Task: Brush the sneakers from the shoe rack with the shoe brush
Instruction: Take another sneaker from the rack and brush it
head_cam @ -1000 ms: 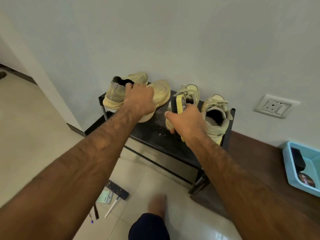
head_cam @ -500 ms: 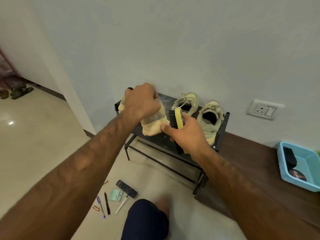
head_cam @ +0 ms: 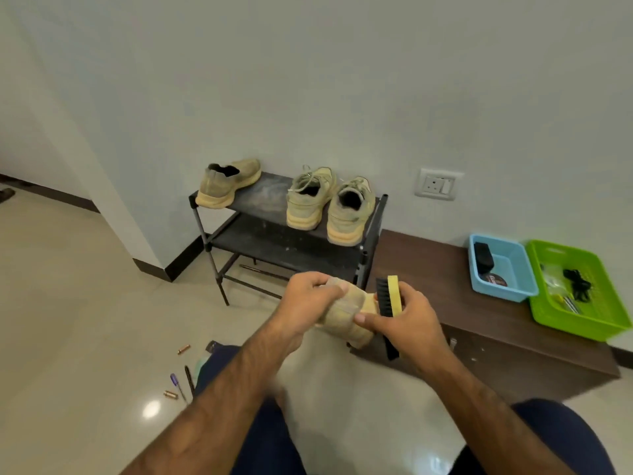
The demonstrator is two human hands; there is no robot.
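Observation:
My left hand [head_cam: 305,303] grips a tan sneaker [head_cam: 346,320], holding it in the air in front of the black shoe rack [head_cam: 274,241]. My right hand [head_cam: 411,323] holds the shoe brush [head_cam: 388,298], yellow-backed with black bristles, its bristles against the sneaker's right side. Three more tan sneakers stand on the rack's top shelf: one at the left end [head_cam: 227,182], and a laced pair, the left shoe [head_cam: 310,197] and the right shoe [head_cam: 351,209], at the right end.
A low brown cabinet [head_cam: 479,323] right of the rack carries a blue tray [head_cam: 503,269] and a green basket [head_cam: 579,289]. A wall socket [head_cam: 438,184] is above it. Pens and small metal parts [head_cam: 178,382] lie on the tiled floor at left. My knees fill the bottom.
I lifted the sneaker off the rack and brought it down toward me. The brush came back with it, and the camera pulled away from the rack.

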